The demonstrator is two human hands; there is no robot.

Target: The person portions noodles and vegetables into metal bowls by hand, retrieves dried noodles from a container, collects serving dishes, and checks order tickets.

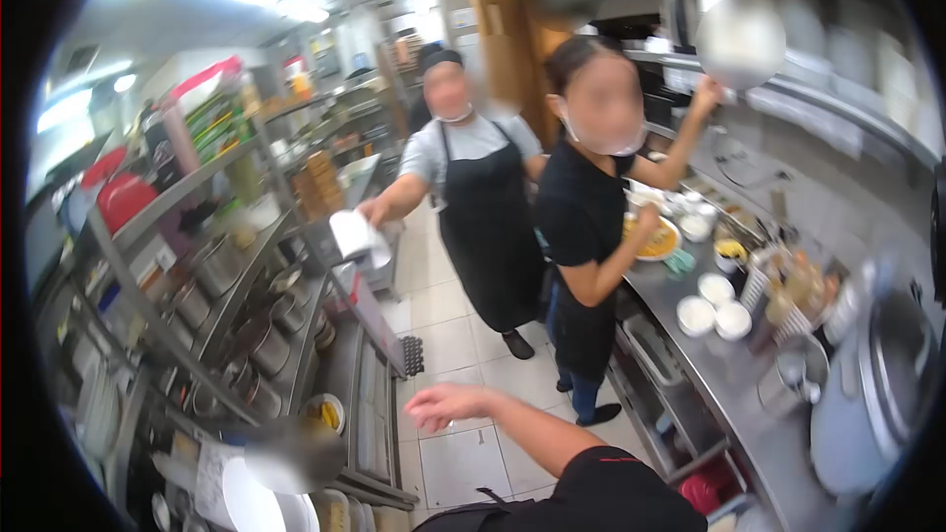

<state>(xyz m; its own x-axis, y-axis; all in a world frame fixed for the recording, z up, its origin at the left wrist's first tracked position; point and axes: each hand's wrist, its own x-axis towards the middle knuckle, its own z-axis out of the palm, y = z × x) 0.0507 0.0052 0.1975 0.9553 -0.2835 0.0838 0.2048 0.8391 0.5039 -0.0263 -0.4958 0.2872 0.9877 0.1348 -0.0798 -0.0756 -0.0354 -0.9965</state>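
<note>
My right hand (448, 406) reaches leftward over the tiled aisle, at the end of a bare forearm and a black sleeve (621, 493). Its fingers are loosely stretched and bent a little downward, with nothing visible in them. Below and to the left of it, a white round container (246, 493) stands by the lower shelf, partly covered by a blurred patch. A bowl with yellow pieces (328, 412) sits on the shelf nearest the hand. My left hand is outside the picture.
A co-worker in a black apron (488, 227) holds out something white (357, 236) in the aisle. Another person (581, 207) reaches to a shelf beside the steel counter (709, 384). Metal racks (177, 355) with pots line the left; a large rice cooker (867, 394) stands right.
</note>
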